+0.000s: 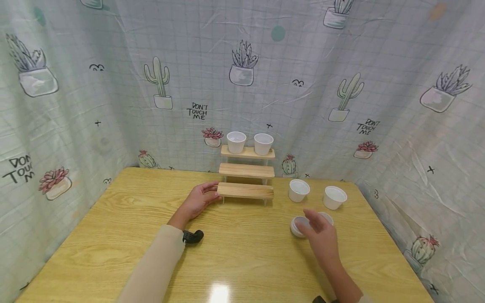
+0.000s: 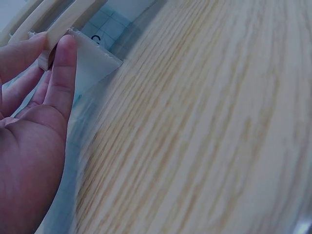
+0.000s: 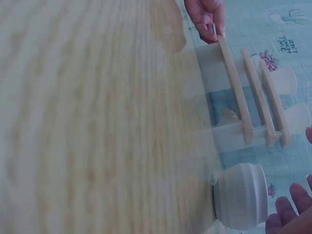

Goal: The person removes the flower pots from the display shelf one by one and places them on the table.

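A three-step wooden display shelf (image 1: 245,190) stands at the back of the table. My left hand (image 1: 198,200) pinches the left end of its lowest board; in the left wrist view, thumb and fingers close round that board end (image 2: 61,31). My right hand (image 1: 322,237) hovers with parted fingers over a small white pot (image 1: 297,227). In the right wrist view, the fingertips (image 3: 285,209) are beside the rim of a white pot (image 3: 241,195), holding nothing. Another white pot (image 1: 326,217) is partly hidden behind this hand.
Two white pots (image 1: 236,142) (image 1: 263,144) sit side by side on the top board. Right of the shelf stand another white pot (image 1: 299,190) and a wider white tub (image 1: 334,198). A cactus-print curtain (image 1: 212,50) surrounds the wooden table (image 1: 235,261) at the back and sides.
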`<state>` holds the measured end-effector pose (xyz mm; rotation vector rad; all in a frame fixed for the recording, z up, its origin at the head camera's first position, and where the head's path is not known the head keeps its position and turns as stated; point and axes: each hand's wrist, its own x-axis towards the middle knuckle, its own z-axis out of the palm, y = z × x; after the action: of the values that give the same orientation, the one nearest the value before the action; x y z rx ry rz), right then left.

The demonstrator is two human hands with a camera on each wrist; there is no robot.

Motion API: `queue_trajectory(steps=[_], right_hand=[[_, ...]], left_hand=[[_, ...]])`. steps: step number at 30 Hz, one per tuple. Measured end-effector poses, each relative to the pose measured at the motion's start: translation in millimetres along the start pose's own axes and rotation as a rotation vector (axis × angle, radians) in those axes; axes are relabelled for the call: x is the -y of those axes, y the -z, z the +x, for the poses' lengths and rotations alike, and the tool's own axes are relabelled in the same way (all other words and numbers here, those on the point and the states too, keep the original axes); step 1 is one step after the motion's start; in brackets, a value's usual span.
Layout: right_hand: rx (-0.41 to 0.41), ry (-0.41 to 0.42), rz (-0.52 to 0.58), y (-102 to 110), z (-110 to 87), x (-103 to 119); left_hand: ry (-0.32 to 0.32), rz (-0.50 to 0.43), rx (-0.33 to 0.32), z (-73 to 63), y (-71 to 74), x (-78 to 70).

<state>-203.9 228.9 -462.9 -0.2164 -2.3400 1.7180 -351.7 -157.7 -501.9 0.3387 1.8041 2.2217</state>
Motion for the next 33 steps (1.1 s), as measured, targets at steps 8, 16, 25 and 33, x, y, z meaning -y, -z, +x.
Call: queue_trajectory(steps=[8, 16, 25, 33], right_hand=[[0.029, -0.047, -0.037, 7, -3.4, -5], [0.051, -0.079, -0.055, 8, -1.5, -12], [0.126, -0.072, -0.074, 10, 3.1, -18], [0.146, -0.073, -0.125, 10, 6.7, -18]], left_hand=[[0.003, 0.01, -0.014, 0.3, -2.0, -0.2], [0.007, 0.003, -0.019, 0.8, -1.3, -0.8], [0.007, 0.006, -0.017, 2.9, -1.0, 0.3], [0.007, -0.004, -0.011, 0.9, -1.3, -0.1]])
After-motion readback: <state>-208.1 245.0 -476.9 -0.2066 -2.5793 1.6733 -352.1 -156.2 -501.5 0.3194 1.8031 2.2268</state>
